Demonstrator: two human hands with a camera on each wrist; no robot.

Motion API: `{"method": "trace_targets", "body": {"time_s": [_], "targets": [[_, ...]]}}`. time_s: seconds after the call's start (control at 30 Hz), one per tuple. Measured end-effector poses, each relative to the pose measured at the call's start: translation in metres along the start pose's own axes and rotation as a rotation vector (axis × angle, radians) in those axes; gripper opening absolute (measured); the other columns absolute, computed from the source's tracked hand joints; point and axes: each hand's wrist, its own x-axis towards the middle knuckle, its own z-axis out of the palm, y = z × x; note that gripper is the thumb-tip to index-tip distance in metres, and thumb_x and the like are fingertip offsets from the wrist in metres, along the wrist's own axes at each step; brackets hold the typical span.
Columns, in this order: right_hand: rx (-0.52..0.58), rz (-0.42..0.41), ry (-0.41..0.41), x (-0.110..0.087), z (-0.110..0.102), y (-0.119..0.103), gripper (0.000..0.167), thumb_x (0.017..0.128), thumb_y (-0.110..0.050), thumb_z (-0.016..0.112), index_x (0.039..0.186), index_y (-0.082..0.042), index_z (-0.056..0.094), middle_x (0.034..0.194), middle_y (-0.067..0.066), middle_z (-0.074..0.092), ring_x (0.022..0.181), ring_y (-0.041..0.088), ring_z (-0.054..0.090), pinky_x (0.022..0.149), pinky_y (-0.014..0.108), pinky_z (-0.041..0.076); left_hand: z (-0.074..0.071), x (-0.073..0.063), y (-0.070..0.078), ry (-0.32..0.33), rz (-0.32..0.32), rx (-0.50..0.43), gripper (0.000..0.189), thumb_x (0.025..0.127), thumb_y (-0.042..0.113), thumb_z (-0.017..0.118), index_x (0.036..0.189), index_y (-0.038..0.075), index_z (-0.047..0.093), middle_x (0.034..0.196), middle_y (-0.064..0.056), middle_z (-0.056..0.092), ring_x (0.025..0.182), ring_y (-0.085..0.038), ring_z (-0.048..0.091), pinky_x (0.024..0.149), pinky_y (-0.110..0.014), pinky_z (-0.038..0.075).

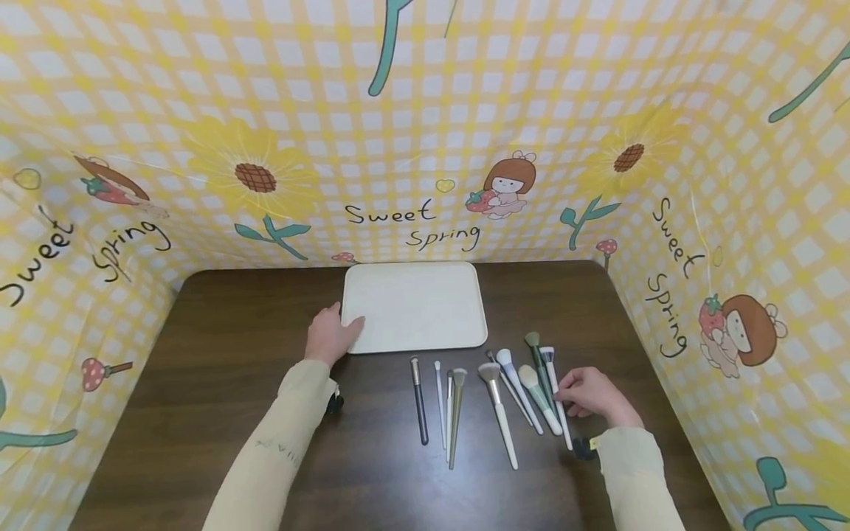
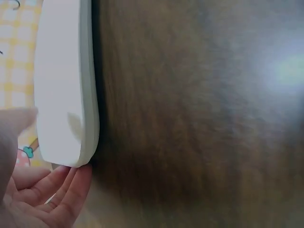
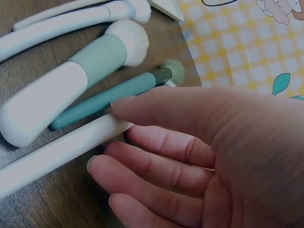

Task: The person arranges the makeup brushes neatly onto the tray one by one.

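Ten brushes (image 1: 564, 429), one in the pinched right grip (image 1: 592, 392); one tray (image 1: 415, 306) in the wider left grip (image 1: 328, 336)

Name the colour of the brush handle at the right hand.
White handle, clearest in the right wrist view.

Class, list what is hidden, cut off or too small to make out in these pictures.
Right wrist view: the head of the pinched white brush, mostly behind the right hand; its handle end, cut off by the left edge.
Left wrist view: one end of the tray, cut off by the top edge.
Head view: any lettering on the black brush, too small to tell.
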Motion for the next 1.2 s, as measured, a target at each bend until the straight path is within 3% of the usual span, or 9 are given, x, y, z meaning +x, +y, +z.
{"method": "trace_targets", "body": {"time_s": [0.23, 0.33, 0.7, 1.2], "targets": [[-0.007, 0.01, -0.014, -0.004, -0.001, -0.001, 0.017, 0.088, -0.01, 0.078, 0.094, 0.001, 0.067, 0.082, 0.009, 0.069, 0.069, 0.025, 0.068, 0.067, 0.041, 0.059, 0.004, -0.017, -0.006, -0.085, 0.106, 0.03, 0.112, 0.085, 0.053, 0.079, 0.154, -0.015, 0.023, 0.149, -0.038, 0.034, 0.136, -0.05, 0.039, 0.109, -0.057, 0.036], [-0.003, 0.019, -0.012, -0.006, 0.001, 0.0, 0.017, 0.087, -0.01, 0.079, 0.094, 0.001, 0.067, 0.082, 0.009, 0.069, 0.069, 0.025, 0.068, 0.068, 0.041, 0.06, 0.007, -0.019, -0.008, -0.082, 0.121, 0.02, 0.117, 0.079, 0.051, 0.085, 0.153, -0.016, 0.023, 0.149, -0.039, 0.033, 0.136, -0.051, 0.038, 0.11, -0.057, 0.035], [-0.017, 0.009, 0.021, -0.009, 0.007, -0.003, 0.016, 0.088, -0.008, 0.076, 0.094, 0.002, 0.065, 0.08, 0.01, 0.067, 0.067, 0.024, 0.068, 0.064, 0.04, 0.059, 0.01, -0.02, -0.007, -0.035, 0.127, 0.014, 0.104, 0.077, 0.044, 0.089, 0.148, -0.014, 0.039, 0.135, -0.035, 0.044, 0.124, -0.047, 0.045, 0.105, -0.056, 0.039], [-0.127, 0.037, 0.111, 0.0, 0.007, -0.007, 0.016, 0.092, -0.014, 0.072, 0.094, 0.002, 0.067, 0.077, 0.009, 0.065, 0.068, 0.023, 0.063, 0.065, 0.039, 0.054, 0.005, -0.018, 0.002, -0.089, 0.094, 0.128, 0.102, 0.079, 0.042, 0.088, 0.142, -0.021, 0.038, 0.13, -0.039, 0.046, 0.121, -0.05, 0.048, 0.103, -0.055, 0.042]]}}
